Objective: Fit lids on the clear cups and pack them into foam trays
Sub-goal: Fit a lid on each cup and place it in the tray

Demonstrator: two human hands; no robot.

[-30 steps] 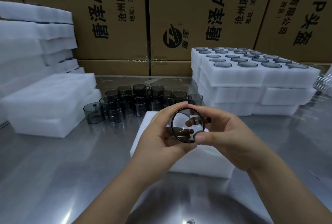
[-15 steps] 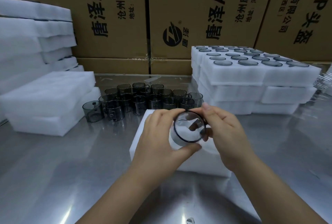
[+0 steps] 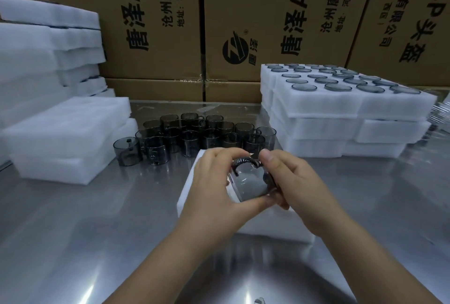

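Your two hands close around one clear cup (image 3: 250, 185) just above the foam tray (image 3: 272, 224) in front of you. Your left hand (image 3: 214, 189) cradles the cup from the left, thumb under its lower rim and fingers curled over the top. Your right hand (image 3: 294, 186) pinches from the other side, thumb tip pressed at the dark ring (image 3: 244, 161) on the cup's upper edge. That ring looks like the lid, or the cup's rim where a lid seats; blur keeps you from telling which, or whether it is fully on. The two-sided hold likely braces the cup so that pressure on the rim does not twist it away.

The tray lies flat on the steel worktop (image 3: 73, 230), directly under the cup, probably so the finished piece can drop straight into a pocket. Its pockets are hidden behind your hands.

Beyond it, a cluster of smoky cups (image 3: 202, 133) stands upright and open, close together within easy reach, seemingly waiting their turn. To the right, a stack of packed trays (image 3: 341, 113) shows lidded cups sunk flush in the top layer, so the job appears well under way. To the left, blank foam trays (image 3: 63, 133) sit piled as stock. Printed cartons (image 3: 170, 23) wall off the back of the worktop.
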